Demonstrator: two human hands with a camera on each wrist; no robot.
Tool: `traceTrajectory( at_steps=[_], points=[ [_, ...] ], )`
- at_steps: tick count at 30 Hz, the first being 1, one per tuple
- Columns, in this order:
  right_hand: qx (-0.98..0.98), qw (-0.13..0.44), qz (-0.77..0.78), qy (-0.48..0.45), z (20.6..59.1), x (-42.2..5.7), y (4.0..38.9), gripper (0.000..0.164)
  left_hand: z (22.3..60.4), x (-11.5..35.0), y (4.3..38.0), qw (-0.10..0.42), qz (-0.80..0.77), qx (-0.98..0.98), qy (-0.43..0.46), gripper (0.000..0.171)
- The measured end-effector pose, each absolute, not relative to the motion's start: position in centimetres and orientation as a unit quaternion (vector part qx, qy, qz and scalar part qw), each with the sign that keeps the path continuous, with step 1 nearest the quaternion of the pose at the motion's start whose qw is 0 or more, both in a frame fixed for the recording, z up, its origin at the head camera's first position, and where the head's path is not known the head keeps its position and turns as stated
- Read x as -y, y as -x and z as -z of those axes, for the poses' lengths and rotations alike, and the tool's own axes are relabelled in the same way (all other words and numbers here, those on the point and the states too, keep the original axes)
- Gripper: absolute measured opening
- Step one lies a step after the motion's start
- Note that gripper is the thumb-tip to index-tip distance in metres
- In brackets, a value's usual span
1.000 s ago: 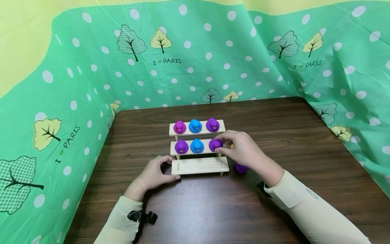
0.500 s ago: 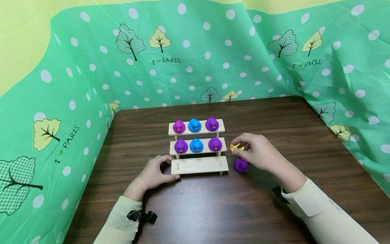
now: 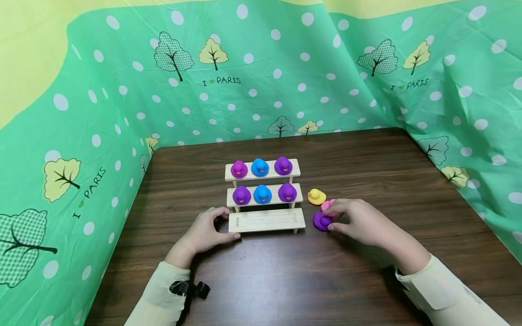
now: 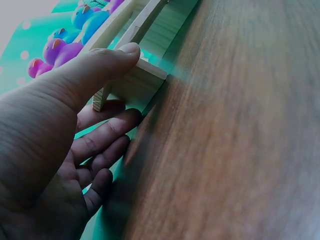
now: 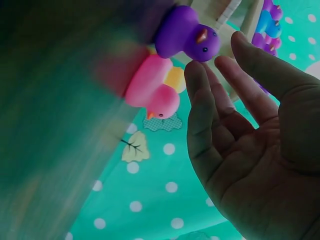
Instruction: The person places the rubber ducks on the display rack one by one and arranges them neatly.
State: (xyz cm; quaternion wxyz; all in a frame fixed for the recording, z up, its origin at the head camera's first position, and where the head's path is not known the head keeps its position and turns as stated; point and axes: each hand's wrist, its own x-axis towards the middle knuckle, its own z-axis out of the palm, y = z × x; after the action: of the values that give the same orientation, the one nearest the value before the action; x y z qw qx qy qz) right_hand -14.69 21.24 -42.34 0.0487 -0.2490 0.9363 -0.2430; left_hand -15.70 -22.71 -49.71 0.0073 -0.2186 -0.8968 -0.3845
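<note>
My left hand [image 3: 205, 232] grips the left end of the lowest step of a three-tier wooden stand [image 3: 267, 221], thumb in front and fingers behind. In the left wrist view the thumb [image 4: 107, 65] lies against the step's edge. My right hand [image 3: 367, 222] is at a purple rubber duck [image 3: 322, 221] on the table, right of the stand. The right wrist view has its fingertips close to this purple duck [image 5: 185, 35], thumb and fingers spread apart; whether they touch is unclear. A pink rubber duck [image 3: 328, 206], partly covered by the hand, and a yellow rubber duck [image 3: 316, 196] sit just behind.
Purple, blue and purple ducks line the middle step [image 3: 275, 199]; a magenta duck [image 3: 239, 169], a blue duck [image 3: 259, 167] and a purple duck [image 3: 283, 165] line the top one. The lowest step is bare. Green dotted cloth [image 3: 253, 104] walls the brown table [image 3: 265, 290].
My right hand has left the purple duck on the middle step, passed the yellow duck, and come down to the purple duck on the table. The left hand keeps its place.
</note>
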Motion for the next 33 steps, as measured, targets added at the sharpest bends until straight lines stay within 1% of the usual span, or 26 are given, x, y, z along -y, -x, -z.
traceTrajectory(
  at_steps=[9, 14, 20, 28, 33],
  points=[
    [-0.935, 0.073, 0.251, 0.239, 43.0, -21.3, 14.4, 0.031, 49.9, 22.8, 15.8, 0.003, 0.387, 0.897, 0.214, 0.051],
    [-0.937, 0.057, 0.243, 0.243, 43.6, -21.2, 14.3, 0.038, 50.0, 22.8, 15.8, 0.003, 0.386, 0.897, 0.215, 0.051],
    [-0.938, 0.037, 0.23, 0.257, 44.0, -21.1, 14.2, 0.032, 50.1, 22.8, 15.9, 0.004, 0.384, 0.898, 0.216, 0.052],
    [-0.939, 0.025, 0.221, 0.262, 44.1, -21.3, 14.2, 0.031, 49.9, 22.7, 15.9, 0.005, 0.387, 0.896, 0.215, 0.05],
    [-0.941, 0.032, 0.229, 0.246, 44.2, -21.2, 14.2, 0.031, 49.8, 22.7, 15.8, 0.004, 0.387, 0.897, 0.214, 0.05]
  ],
)
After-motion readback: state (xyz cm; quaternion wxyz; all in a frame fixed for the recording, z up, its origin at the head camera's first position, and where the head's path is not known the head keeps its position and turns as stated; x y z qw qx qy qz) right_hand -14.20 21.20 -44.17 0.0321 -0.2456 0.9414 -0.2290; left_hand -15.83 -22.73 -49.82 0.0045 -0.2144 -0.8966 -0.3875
